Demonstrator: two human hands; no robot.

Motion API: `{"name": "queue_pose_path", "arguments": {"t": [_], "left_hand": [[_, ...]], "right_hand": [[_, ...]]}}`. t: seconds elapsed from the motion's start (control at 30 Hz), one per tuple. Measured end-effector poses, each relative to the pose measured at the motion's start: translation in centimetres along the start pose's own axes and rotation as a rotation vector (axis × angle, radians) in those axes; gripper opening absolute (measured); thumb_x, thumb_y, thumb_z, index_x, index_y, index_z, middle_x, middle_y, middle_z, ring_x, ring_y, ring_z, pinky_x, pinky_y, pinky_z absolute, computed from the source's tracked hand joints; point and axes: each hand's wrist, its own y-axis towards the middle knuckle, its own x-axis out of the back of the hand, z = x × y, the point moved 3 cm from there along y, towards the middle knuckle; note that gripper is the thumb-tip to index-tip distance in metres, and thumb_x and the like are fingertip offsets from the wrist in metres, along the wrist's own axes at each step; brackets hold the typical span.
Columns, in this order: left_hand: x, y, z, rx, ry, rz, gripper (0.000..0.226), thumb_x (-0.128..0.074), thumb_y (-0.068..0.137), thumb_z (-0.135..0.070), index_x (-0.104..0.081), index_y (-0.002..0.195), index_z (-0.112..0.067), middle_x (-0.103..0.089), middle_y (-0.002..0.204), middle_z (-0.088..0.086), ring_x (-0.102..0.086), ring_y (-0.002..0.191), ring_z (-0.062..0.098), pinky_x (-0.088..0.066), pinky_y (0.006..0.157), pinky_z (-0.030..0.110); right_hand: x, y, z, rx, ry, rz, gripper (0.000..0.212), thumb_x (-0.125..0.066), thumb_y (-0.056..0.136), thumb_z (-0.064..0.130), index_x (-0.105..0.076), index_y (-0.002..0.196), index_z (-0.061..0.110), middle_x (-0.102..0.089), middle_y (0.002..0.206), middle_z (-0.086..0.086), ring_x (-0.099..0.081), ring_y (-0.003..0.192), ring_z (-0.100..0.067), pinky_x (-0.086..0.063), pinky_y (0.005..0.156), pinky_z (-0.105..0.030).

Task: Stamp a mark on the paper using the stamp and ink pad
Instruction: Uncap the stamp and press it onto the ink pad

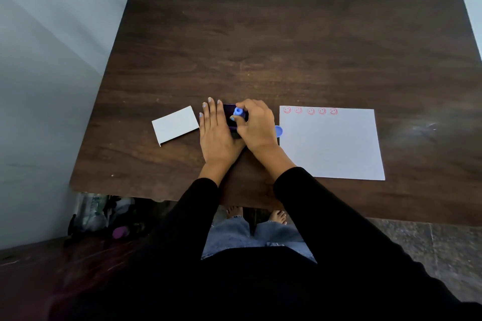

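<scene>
No words, numbers, brand names or labels can be read anywhere in the frame. The only printed signs are five red smiley-face stamp marks (310,111), set in a row along the top edge of the white paper (331,146), right of centre of the frame. The small white box lid (175,124) left of centre shows a plain face with no lettering that can be made out.

five red smiley marks (310,111), one paper (331,148), one stamp (239,111), one ink pad (230,116), seemingly one lid (175,124).
</scene>
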Motion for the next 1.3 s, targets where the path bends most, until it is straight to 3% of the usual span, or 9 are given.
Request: {"name": "queue_pose_path", "arguments": {"t": [0.27,0.47,0.7,0.9,1.1,1.3], "left_hand": [[0.1,0.0,0.0,0.002,0.009,0.007,0.078,-0.051,0.086,-0.033,-0.013,0.148,-0.003,-0.009,0.158,0.016,-0.003,0.147,0.026,0.0,0.12,0.036],[0.1,0.0,0.0,0.001,0.009,0.012,0.084,-0.054,0.083,-0.04,-0.015,0.147,-0.002,-0.01,0.158,0.017,-0.003,0.147,0.026,-0.002,0.12,0.036],[0.2,0.0,-0.1,0.008,-0.01,-0.001,0.079,-0.053,0.085,-0.032,-0.015,0.147,-0.003,-0.01,0.158,0.016,-0.004,0.147,0.026,-0.001,0.12,0.035],[0.1,-0.2,0.0,0.007,-0.02,-0.016,0.083,-0.054,0.082,-0.041,-0.02,0.146,-0.001,-0.014,0.157,0.017,-0.007,0.147,0.027,-0.003,0.12,0.036],[0.0,-0.2,0.0,0.005,-0.031,-0.039,0.075,-0.05,0.085,-0.032,-0.019,0.146,-0.002,-0.014,0.157,0.017,-0.007,0.147,0.027,-0.002,0.12,0.036],[-0.1,-0.1,0.1,0.018,-0.008,-0.012,0.083,-0.054,0.082,-0.041,-0.018,0.147,-0.002,-0.012,0.158,0.016,-0.006,0.147,0.026,-0.003,0.12,0.036]], "right_hand": [[-0.2,-1.1,0.1,0.031,0.004,-0.037,0.029,-0.058,0.085,0.001,-0.06,0.114,-0.001,-0.065,0.112,-0.02,-0.058,0.106,-0.032,-0.044,0.095,-0.037],[0.1,-0.3,0.0,0.004,0.01,-0.044,0.021,-0.068,0.079,0.008,-0.064,0.098,0.0,-0.069,0.099,-0.017,-0.059,0.094,-0.031,-0.046,0.084,-0.037],[-0.3,-0.6,0.0,0.003,0.002,-0.013,0.027,-0.061,0.083,0.002,-0.062,0.109,0.002,-0.067,0.109,-0.018,-0.059,0.102,-0.03,-0.045,0.091,-0.035],[0.0,0.2,-0.2,-0.011,-0.014,-0.007,0.016,-0.067,0.079,0.009,-0.064,0.093,0.003,-0.069,0.095,-0.014,-0.058,0.09,-0.026,-0.045,0.078,-0.033],[-0.4,-0.1,0.0,-0.003,-0.012,0.0,0.019,-0.062,0.08,0.001,-0.064,0.099,0.003,-0.069,0.098,-0.016,-0.058,0.092,-0.027,-0.046,0.08,-0.033],[-0.3,0.3,-0.3,-0.038,-0.033,-0.015,0.013,-0.067,0.078,0.007,-0.064,0.091,0.006,-0.069,0.092,-0.012,-0.057,0.087,-0.023,-0.044,0.072,-0.029]]}}
